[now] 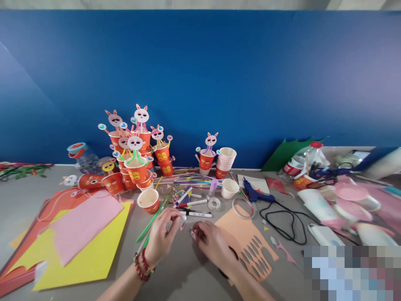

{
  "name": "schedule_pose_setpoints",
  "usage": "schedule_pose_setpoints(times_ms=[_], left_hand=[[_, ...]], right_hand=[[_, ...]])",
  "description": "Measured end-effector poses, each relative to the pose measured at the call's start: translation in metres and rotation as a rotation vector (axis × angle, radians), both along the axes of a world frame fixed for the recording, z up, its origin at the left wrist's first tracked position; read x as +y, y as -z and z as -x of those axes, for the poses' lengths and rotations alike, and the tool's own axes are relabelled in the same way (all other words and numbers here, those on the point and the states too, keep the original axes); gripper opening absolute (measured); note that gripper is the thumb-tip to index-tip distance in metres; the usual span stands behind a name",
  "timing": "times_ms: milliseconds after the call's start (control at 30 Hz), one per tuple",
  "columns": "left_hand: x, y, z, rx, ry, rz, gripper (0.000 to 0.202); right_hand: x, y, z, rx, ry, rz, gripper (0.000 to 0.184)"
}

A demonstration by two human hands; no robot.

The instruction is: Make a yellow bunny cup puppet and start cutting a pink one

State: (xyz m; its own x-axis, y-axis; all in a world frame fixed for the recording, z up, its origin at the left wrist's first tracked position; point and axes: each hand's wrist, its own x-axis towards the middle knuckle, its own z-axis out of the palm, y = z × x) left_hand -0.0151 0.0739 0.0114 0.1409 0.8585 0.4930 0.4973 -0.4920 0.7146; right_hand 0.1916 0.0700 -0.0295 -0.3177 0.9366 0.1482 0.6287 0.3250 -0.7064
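Observation:
My left hand, with a red beaded bracelet at the wrist, pinches a small white paper piece between thumb and forefinger. Just below it shows a small purple-marked piece; whether it is attached I cannot tell. My right hand is curled low over the grey table, fingertips together, with something small and pale partly hidden in them. Beneath its wrist lie black-handled scissors, mostly covered, on a peach sheet with leaf-shaped cutouts. A black marker lies just beyond both hands.
Red paper cups with rabbit figures cluster at back left; a cup stack stands nearer the middle. An open cup is beside my left hand. Coloured sheets lie left. A blue glue gun, its cord and tape rolls lie right.

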Motion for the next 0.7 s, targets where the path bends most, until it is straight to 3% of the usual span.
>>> schedule_pose_setpoints(times_ms=[200, 300, 533, 700], left_hand=[[0.009, -0.024, 0.036, 0.040, -0.126, -0.117, 0.012], [0.016, -0.033, 0.060, 0.163, -0.165, -0.142, 0.011], [0.015, -0.023, 0.103, 0.474, -0.268, -0.151, 0.015], [0.000, -0.019, 0.086, 0.515, -0.246, -0.181, 0.018]], right_hand=[[0.003, 0.001, 0.002, -0.047, 0.004, -0.042, 0.016], [0.004, 0.000, 0.001, -0.046, -0.018, -0.063, 0.012], [0.005, 0.003, -0.008, 0.027, -0.008, -0.111, 0.011], [0.006, 0.002, -0.015, 0.076, 0.044, -0.114, 0.011]])
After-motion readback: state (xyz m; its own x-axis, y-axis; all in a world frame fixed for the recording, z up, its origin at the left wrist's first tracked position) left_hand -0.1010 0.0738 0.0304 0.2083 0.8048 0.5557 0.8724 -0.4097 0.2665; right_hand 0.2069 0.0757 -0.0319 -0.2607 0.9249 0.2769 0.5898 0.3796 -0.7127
